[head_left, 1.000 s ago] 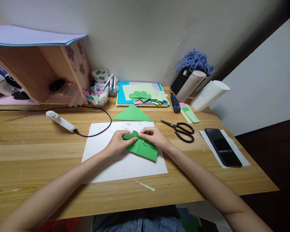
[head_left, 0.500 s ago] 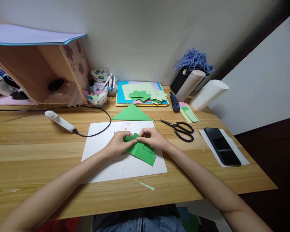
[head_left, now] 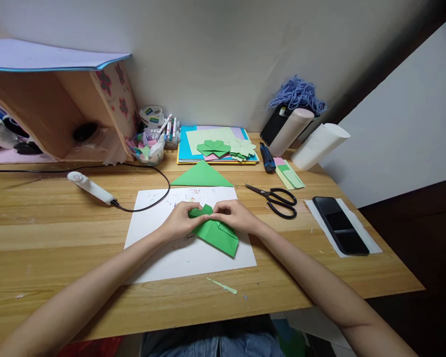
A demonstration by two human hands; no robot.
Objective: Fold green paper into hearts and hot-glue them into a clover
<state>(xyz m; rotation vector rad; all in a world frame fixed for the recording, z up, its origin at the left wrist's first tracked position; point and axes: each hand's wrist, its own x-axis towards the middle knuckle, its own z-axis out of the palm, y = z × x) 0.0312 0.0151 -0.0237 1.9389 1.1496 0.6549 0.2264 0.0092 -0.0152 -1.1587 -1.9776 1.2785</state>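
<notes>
A partly folded green paper piece (head_left: 217, 234) lies on a white sheet (head_left: 186, 258) in the middle of the wooden desk (head_left: 59, 238). My left hand (head_left: 180, 222) pinches its upper left flap with fingers curled. My right hand (head_left: 234, 216) pinches the top fold just to the right, fingertips nearly touching those of the left. The paper's lower corner points toward me and rests on the sheet.
A green paper triangle (head_left: 201, 175) lies behind the sheet. Black scissors (head_left: 278, 201), a phone (head_left: 339, 232), a utility knife (head_left: 267, 157), stacked coloured paper with folded shapes (head_left: 215, 146), a corded white tool (head_left: 91, 187), a marker cup (head_left: 148, 148) and a wooden box (head_left: 59, 114) surround it.
The hands have drawn closer together at the paper's top fold, and the green piece has shifted slightly left and up.
</notes>
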